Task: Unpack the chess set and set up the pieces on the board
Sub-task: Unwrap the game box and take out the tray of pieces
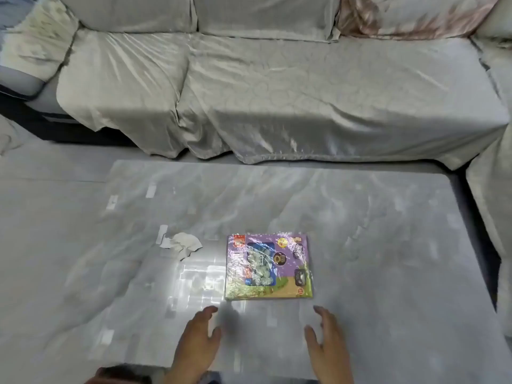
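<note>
Neither grip holds anything: the left hand (198, 339) and the right hand (328, 345) hover over the table (388, 245) with fingers spread and relaxed, palms turned toward each other, both just short of the near edge of the chess set box (268, 266) and apart from it.

That box lies flat near the middle of the table, between the two hands and a little beyond them. It is sealed in glossy clear wrap that catches the light. Its lid is purple with a green and tan strip along the bottom, an orange-red badge in the top left corner, a yellow round sticker near the top, and a blue panel showing pale rounded shapes. Whatever is printed on it is too blurred to read.

A crumpled scrap of white paper (182, 243) sits on the table left of the box. A sofa (277, 92) draped in grey cloth stands behind.
</note>
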A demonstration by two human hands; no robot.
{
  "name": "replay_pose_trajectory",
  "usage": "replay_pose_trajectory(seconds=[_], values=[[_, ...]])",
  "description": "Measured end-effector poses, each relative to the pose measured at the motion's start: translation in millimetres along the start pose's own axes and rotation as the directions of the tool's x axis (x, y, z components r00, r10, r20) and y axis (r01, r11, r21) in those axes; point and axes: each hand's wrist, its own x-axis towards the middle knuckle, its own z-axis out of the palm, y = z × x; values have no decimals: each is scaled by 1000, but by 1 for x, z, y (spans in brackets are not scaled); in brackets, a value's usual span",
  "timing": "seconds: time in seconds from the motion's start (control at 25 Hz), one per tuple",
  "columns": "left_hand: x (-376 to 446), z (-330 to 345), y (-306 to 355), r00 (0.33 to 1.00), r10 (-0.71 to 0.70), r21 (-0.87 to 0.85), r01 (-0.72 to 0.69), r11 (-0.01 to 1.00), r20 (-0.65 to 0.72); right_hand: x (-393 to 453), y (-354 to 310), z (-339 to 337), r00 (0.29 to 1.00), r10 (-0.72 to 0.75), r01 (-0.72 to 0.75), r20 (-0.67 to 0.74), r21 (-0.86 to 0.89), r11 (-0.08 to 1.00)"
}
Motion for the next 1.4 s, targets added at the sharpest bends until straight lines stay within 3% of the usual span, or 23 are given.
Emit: replay_pose_trajectory(seconds=[0.04, 0.16, 0.24, 0.32, 0.52, 0.72, 0.92, 1.04, 1.16, 1.28, 1.4], values=[[31, 21, -1, 993, 69, -1, -69, 998, -95, 26, 6, 23, 991, -112, 113, -79, 11, 994], [116, 79, -12, 948, 153, -10, -162, 987, -281, 98, 29, 87, 956, -222, 210, -191, -82, 974], [138, 111, -34, 896, 187, 10, -200, 980, -402, 116, 58, 116, 883, -346, 301, -317, -181, 936], [151, 135, -57, 791, 269, 88, -265, 960, -550, 128, 85, 137, 747, -485, 396, -454, -281, 874], [161, 145, -63, 650, 340, 72, -402, 913, -679, 142, 94, 149, 583, -527, 496, -619, -243, 834], [156, 147, -79, 710, 382, -32, -494, 869, -592, 138, 103, 150, 673, -499, 477, -546, -195, 857], [128, 144, -94, 737, 520, -30, -588, 808, -433, 102, 107, 127, 782, -461, 571, -420, 186, 800], [106, 141, -105, 764, 573, -63, -615, 786, -295, 74, 116, 115, 872, -414, 487, -262, 372, 790], [104, 143, -112, 801, 533, -87, -572, 815, -271, 64, 123, 104, 881, -445, 467, -164, 458, 756], [105, 135, -112, 824, 494, -322, -564, 760, -277, 68, 120, 101, 913, -384, 399, -141, 513, 760], [97, 122, -102, 839, 483, -276, -540, 795, -248, 89, 105, 88, 961, -215, 278, -177, 568, 775]])
